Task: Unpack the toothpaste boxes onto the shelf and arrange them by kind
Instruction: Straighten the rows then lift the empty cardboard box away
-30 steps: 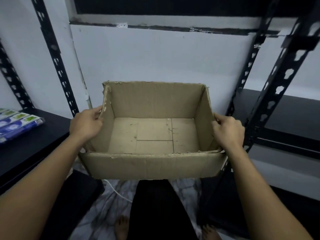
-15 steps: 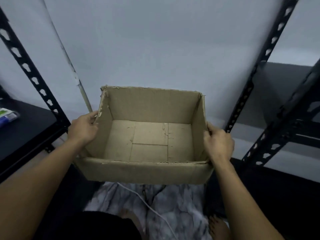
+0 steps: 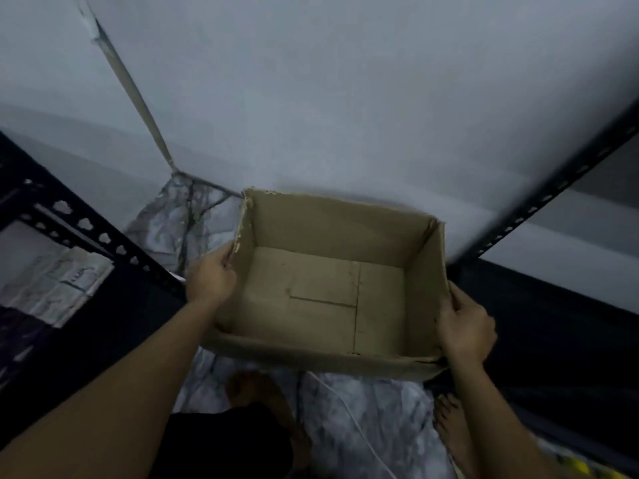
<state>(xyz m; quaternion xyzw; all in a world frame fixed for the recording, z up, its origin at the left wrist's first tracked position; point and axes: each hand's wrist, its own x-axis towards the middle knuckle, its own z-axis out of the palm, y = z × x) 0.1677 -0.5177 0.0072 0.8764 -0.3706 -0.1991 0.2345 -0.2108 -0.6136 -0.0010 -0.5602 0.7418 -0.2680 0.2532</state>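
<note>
Bare feet [image 3: 257,392] nearest, on marble floor [image 3: 380,416]. Above floor: cardboard box [image 3: 321,288], held in air between both hands, open top up, bottom flaps showing inside. Left hand [image 3: 211,280] grips box's left wall at rim, fingers curled on it. Right hand [image 3: 465,328] grips right wall near front corner, fingers curled round edge. Black perforated left post [image 3: 103,236] beside left forearm. Right post [image 3: 553,188] past box's right side. Grey wall [image 3: 345,98] behind, blurred.

The cardboard box [image 3: 332,288] hangs above the floor [image 3: 363,409] between shelving racks, the left rack [image 3: 86,229] and right rack [image 3: 553,188], with the wall [image 3: 345,98] behind.
</note>
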